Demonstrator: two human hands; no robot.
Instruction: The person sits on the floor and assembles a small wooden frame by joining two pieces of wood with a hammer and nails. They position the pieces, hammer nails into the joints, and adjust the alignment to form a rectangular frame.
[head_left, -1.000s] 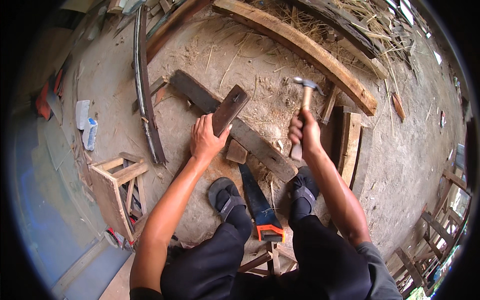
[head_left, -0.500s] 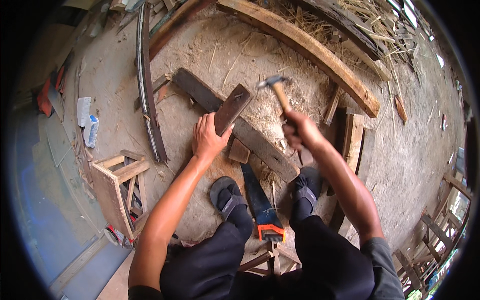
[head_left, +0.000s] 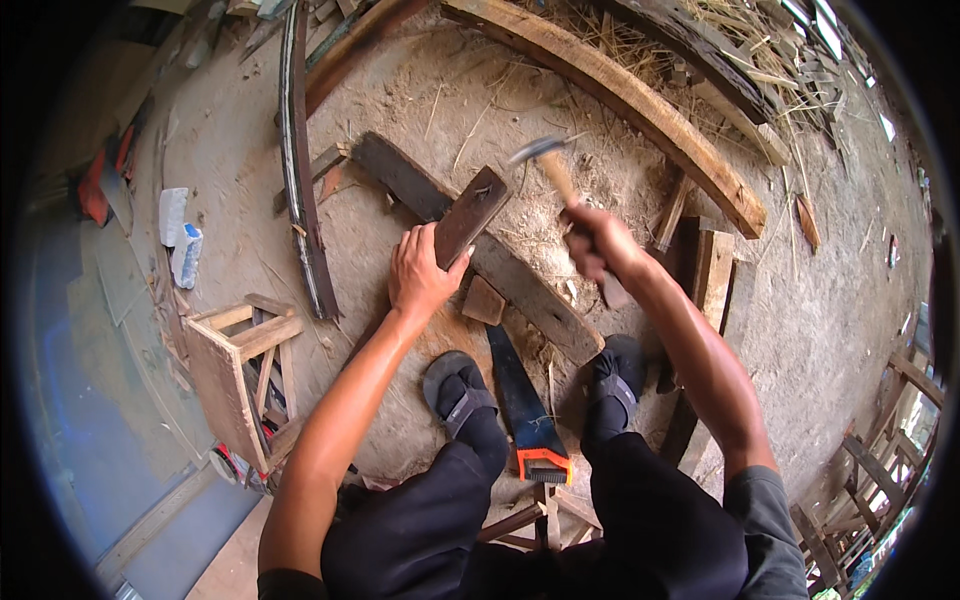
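Note:
My left hand (head_left: pixel 424 274) is closed around a dark wooden piece (head_left: pixel 470 217), which rests tilted across a long dark beam (head_left: pixel 535 300) on the ground. In my right hand (head_left: pixel 602 245) is a hammer (head_left: pixel 556 175), gripped by its wooden handle. Its metal head, smeared by motion, hangs in the air just right of the wooden piece's far end and does not touch it. Below the beam, between my feet, lies a handsaw (head_left: pixel 520 395) with a dark blade and an orange handle. A small wooden block (head_left: pixel 484 300) sits at the blade's tip.
A wooden box frame (head_left: pixel 240 375) stands at the left. Long timbers (head_left: pixel 620 100) lie across the far side, with straw and scraps behind. Shorter beams (head_left: pixel 712 275) lie right of my right foot. White foam pieces (head_left: pixel 182 240) are on the far left ground.
The hammer head has swung slightly left and up, toward the end of the wooden piece. My left hand keeps its hold; the whole view has shifted a little.

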